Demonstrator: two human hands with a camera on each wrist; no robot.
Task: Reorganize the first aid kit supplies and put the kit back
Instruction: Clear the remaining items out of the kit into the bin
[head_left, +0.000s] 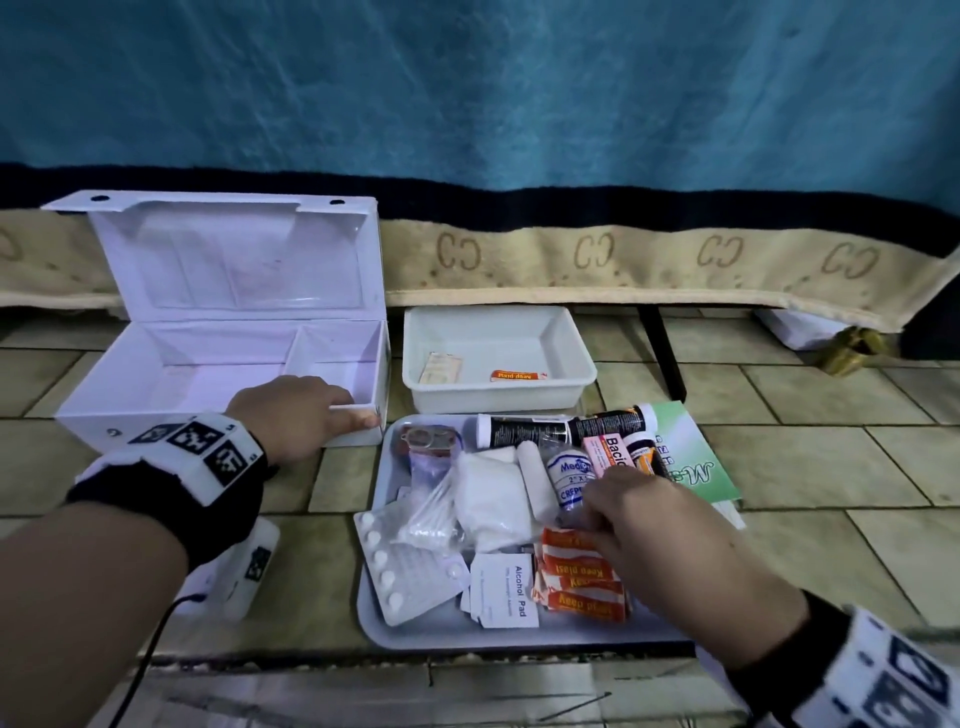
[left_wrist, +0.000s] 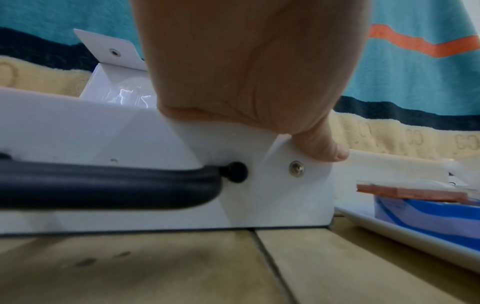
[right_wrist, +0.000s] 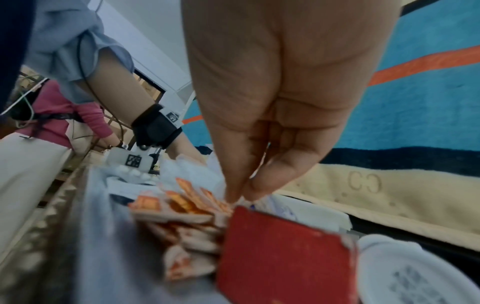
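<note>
Two hands at work: box steadied, plasters picked

One plaster strip at the far end of the orange "Keep plast" pile (head_left: 579, 577) is being pinched between the thumb and fingertips (right_wrist: 235, 193) of the right hand (head_left: 660, 525); whether more than one strip is caught cannot be told. The pinch is best kept on a single wrapper edge and lifted straight up, so that the fanned pile is not dragged across the tray.

The first aid box (head_left: 223, 364), at the left with its lid upright, is held at its near right corner by the left hand (head_left: 296, 415), fingers curled over the rim and thumb (left_wrist: 322, 148) pressed on the outer wall. That hold should be kept light, since the box looks empty and would slide easily.

Both compartments of the box are seen bare. In the white tub (head_left: 498, 358), just right of the box, two items are laid: an orange plaster and a pale sachet. The grey tray (head_left: 415, 631), nearest, is crowded with a tablet blister (head_left: 400, 561), cotton swabs in a bag, gauze, a crepe bandage roll (head_left: 574, 480), alcohol pads (head_left: 506, 587), ointment boxes and two dark tubes. A green booklet (head_left: 691, 452) is tucked under the tray's right edge.
</note>
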